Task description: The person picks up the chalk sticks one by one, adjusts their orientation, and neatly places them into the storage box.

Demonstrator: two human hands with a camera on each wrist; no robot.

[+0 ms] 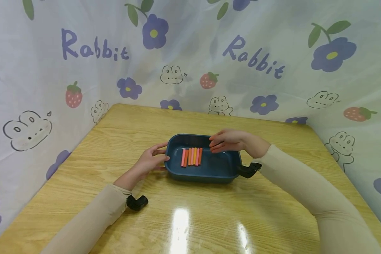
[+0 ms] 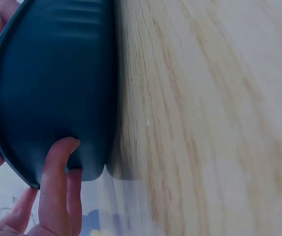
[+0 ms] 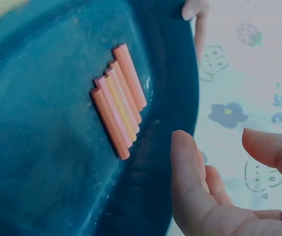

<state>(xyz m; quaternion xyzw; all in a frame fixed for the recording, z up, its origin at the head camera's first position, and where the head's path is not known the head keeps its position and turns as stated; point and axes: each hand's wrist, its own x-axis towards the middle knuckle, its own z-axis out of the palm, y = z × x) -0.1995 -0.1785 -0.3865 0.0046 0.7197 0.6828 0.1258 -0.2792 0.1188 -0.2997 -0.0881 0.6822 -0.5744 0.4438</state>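
Note:
A dark teal rectangular tub (image 1: 216, 169) with rounded corners stands on the table. My left hand (image 1: 149, 160) holds its left end, the thumb at the rim and the fingers spread along the outer wall, as the left wrist view also shows with the tub's side (image 2: 57, 73). Inside, several short pink, orange and yellow sticks (image 1: 191, 157), like chalk, lie side by side in a row left of the middle. Over the tub's far right part hovers my right hand (image 1: 228, 140), holding nothing. In the right wrist view its thumb and fingers (image 3: 187, 167) stand apart near the rim.
The tub rests on a glossy wooden table (image 1: 130, 130). A white cloth (image 1: 190, 42) printed with rabbits, flowers and strawberries hangs behind and at both sides. Black wrist mounts (image 1: 137, 203) sit on both cuffs, the right one overlapping the tub's right end.

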